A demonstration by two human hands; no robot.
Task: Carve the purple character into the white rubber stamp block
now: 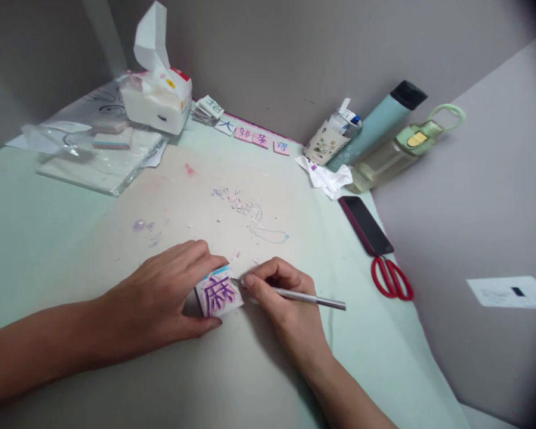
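Note:
Between the thumb and fingers of my left hand point(174, 289) is a small square carving block point(226, 301), pale with a blue edge and a purple Chinese character on its face. My right hand point(290, 298) grips a slim silver craft knife point(312, 296) like a pen. The knife's tip meets the block's upper right part, close to the purple strokes. Beyond my hands, thin shavings and crumbs point(239, 202) lie scattered on the table.
A tissue pack point(156, 104), plastic-wrapped sheets point(102, 164) and several small character tiles point(261, 139) line the back. To the right are a pen cup point(326, 142), two bottles point(370, 125) point(388, 155), crumpled tissue point(328, 180), a phone point(366, 225) and red-handled scissors point(390, 279).

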